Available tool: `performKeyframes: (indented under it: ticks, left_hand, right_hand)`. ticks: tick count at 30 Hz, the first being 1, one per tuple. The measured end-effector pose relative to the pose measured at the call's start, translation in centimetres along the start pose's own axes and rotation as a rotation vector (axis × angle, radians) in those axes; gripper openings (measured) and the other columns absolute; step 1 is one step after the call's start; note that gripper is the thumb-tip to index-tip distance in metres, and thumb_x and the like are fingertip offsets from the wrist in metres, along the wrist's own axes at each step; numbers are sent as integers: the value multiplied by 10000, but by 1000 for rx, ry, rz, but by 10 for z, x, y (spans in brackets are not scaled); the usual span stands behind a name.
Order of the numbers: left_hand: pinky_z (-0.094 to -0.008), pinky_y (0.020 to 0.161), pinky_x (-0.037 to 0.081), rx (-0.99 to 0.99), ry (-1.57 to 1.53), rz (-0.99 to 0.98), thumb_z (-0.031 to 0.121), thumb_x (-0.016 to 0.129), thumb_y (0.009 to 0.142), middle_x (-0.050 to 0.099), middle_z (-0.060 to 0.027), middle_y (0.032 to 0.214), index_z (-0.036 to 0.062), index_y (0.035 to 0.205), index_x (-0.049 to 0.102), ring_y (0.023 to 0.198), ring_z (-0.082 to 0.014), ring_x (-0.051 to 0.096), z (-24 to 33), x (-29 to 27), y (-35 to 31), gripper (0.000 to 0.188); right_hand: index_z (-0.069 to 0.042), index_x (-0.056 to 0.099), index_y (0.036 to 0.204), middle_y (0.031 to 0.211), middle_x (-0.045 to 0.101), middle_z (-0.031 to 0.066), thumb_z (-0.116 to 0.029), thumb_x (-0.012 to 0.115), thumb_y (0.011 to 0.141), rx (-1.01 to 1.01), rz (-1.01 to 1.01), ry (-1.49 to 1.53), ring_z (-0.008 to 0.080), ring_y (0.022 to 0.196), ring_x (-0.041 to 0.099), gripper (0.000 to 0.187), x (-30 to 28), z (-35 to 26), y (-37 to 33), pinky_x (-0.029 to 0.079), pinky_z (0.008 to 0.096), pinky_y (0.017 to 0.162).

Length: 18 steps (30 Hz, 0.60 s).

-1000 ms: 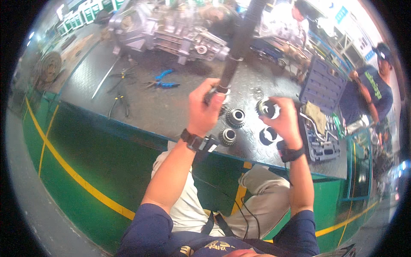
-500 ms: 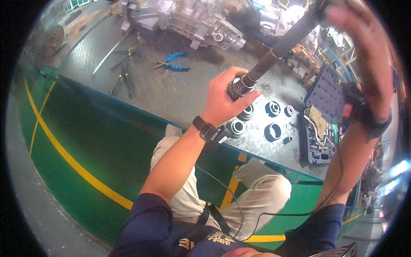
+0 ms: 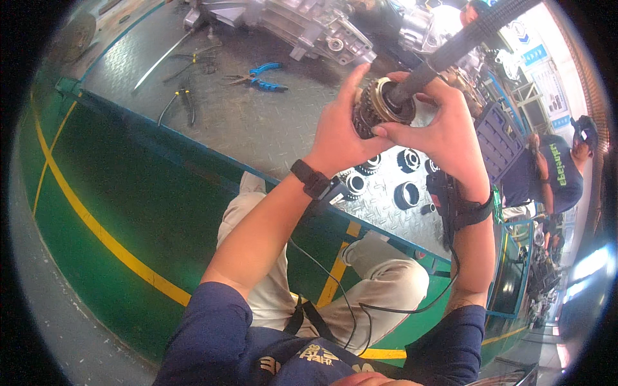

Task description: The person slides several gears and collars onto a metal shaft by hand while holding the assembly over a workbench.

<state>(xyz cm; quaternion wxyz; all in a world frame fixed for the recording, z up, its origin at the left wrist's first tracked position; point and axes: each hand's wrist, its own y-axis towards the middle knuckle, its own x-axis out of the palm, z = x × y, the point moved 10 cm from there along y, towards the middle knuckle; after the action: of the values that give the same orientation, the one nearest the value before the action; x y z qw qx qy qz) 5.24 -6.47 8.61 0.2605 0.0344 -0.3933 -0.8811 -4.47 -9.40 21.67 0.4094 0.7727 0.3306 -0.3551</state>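
Clamped between a worker's two hands, a toothed gear assembly (image 3: 367, 113) ringed a dark, splined shaft (image 3: 449, 56) above the right-hand part of a metal table (image 3: 239, 128). The left hand (image 3: 338, 136) gripped the gear's left side; the right hand (image 3: 452, 128) closed on the other, its thumb across the rim. The step in hand looked to be two-handed work on the parts around the shaft, though whether they were being fitted or removed could not be told. Any move along it would likely call for even pressure and straight alignment. Loose gears (image 3: 353, 185) and a dark ring (image 3: 406, 195) lay toward the table's near edge. The shaft's upper end ran out of view, its lower end was hidden behind the gear and hands, and some right fingertips were obscured. The right arm covered much of an open tool case (image 3: 499, 138).
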Motion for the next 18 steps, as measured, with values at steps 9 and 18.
performKeyframes:
  ticks: [9,18]
  left_hand:
    - [-393,912,577,-81,-199,-56,284,945,690,743,-153,1094,73,1639,199,1033,-304,754,-3,8,-4,1226]
    - [-389,1028,521,184,18,-18,369,1006,668,438,-145,1482,24,1549,351,1227,-228,592,19,0,0,1151]
  right_hand:
    - [10,722,1235,1070,775,124,-154,927,651,-13,-220,232,203,1037,722,640,18,16,-6,530,371,982]
    - [10,751,758,662,673,21,-512,742,955,290,115,364,76,626,603,558,-39,60,-72,444,242,581]
